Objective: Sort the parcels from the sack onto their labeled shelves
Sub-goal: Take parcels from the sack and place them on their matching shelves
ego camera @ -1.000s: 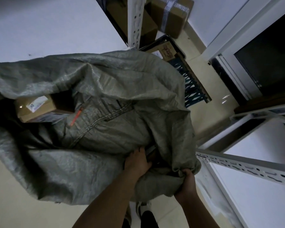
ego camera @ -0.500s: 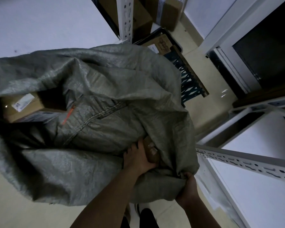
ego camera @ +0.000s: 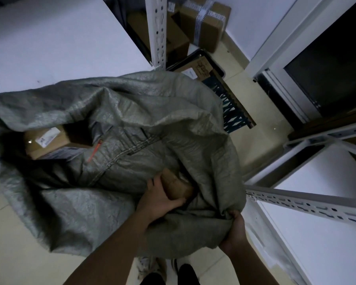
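Standing over a grey woven sack (ego camera: 86, 206) slumped on the tiled floor (ego camera: 14, 262), between two white shelving units. Left hand (ego camera: 159, 197) reaching into a fold near the sack's near edge, fingers (ego camera: 178, 201) and thumb curling round a small brown parcel (ego camera: 178, 185) that is partly showing above the cloth. Right hand (ego camera: 233, 229) clenching a bunched handful of the sack's rim at the near right corner, fingers hidden in the fabric. Deeper in the sack's dark mouth, at the left, lying a cardboard box (ego camera: 47, 140) with a white label (ego camera: 48, 135) on top, well apart from the hands. An orange tag (ego camera: 95, 151) hanging on the sack's seam just right of that box. White shelf board (ego camera: 56, 42) at upper left, its perforated upright (ego camera: 157, 31) behind the sack. More taped cartons (ego camera: 206, 21) sitting on the floor beyond the upright. Another white shelf (ego camera: 317, 239) at lower right, its slotted rail (ego camera: 308, 204) just beside the right hand.
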The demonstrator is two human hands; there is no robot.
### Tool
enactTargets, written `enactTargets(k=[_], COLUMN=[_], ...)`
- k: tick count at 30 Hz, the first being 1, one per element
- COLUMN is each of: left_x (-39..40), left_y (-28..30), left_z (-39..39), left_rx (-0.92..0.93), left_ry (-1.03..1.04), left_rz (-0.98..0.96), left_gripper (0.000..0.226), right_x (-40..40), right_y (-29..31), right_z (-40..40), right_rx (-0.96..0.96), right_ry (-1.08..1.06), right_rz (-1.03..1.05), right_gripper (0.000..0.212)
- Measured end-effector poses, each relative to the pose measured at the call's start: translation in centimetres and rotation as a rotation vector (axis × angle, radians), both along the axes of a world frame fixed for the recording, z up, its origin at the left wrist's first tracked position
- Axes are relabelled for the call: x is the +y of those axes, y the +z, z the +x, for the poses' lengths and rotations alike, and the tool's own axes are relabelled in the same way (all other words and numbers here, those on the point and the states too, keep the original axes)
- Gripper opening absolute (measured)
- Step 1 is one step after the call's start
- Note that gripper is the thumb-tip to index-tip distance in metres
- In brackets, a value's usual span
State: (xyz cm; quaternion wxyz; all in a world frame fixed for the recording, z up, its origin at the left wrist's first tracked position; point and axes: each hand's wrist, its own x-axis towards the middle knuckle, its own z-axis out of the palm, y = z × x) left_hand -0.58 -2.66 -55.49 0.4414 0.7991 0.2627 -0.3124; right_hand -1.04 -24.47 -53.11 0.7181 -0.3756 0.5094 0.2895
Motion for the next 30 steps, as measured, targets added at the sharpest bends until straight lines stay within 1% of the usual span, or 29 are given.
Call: enactTargets(k=[1,3,5,6,9,12,14,16,19,21,23,25,27,29,30], left_x=[0.7,2.1,3.6,4.2,6.2,7.9,9.2,10.3,11.1,11.3,11.5,11.5,11.5,11.5,11.5], left_y=[0.5,1.7,3.3,4.0,6.5,8.6,9.3,9.6,10.3,11.0,11.9,13.2,14.6,16.5,17.3], left_z=[-0.2,-0.5,-0.9,-1.2,-2.2,-3.4,-4.3,-4.9,-5.1,-4.7,-4.1,-3.6,-3.2,-3.1,-3.1], left_rx=[-0.008,-0.045,-0.077,-0.087,-0.094,-0.112,-0.17,-0.228,-0.367,-0.441,-0.472,-0.432,-0.328,-0.272,-0.273], left_ry=[0.102,0.309,0.459,0.494,0.508,0.473,0.41,0.333,0.308,0.384,0.526,0.675,0.749,0.757,0.743], left_rz=[-0.038,-0.031,0.053,0.118,0.38,0.604,0.681,0.695,0.594,0.43,0.206,-0.027,-0.225,-0.357,-0.379], left_gripper=[0.119,0.114,0.112,0.114,0.118,0.119,0.118,0.119,0.121,0.119,0.112,0.104,0.099,0.098,0.098], right_x=[0.4,1.5,3.2,3.9,5.9,7.3,8.2,9.2,10.5,10.9,11.2,11.6,12.0,12.3,12.5], right_y=[0.5,1.7,2.9,3.2,4.0,4.3,4.4,4.5,5.0,4.9,5.1,6.1,8.1,10.6,11.9], right_z=[0.1,0.8,1.6,1.9,2.4,2.4,2.5,2.6,2.4,2.1,2.1,2.2,2.1,2.3,2.4], right_rx=[-0.023,-0.057,-0.103,-0.113,-0.13,-0.087,-0.069,-0.063,-0.025,-0.043,-0.088,-0.149,-0.158,-0.19,-0.214], right_ry=[-0.02,-0.065,-0.122,-0.154,-0.193,-0.101,-0.002,0.112,0.273,0.304,0.354,0.416,0.432,0.501,0.527], right_rz=[0.0,0.008,-0.014,-0.036,-0.081,-0.08,-0.1,-0.082,-0.163,-0.271,-0.426,-0.532,-0.586,-0.596,-0.549], right_gripper=[0.051,0.045,0.037,0.035,0.044,0.033,0.035,0.05,0.073,0.078,0.073,0.065,0.064,0.06,0.06])
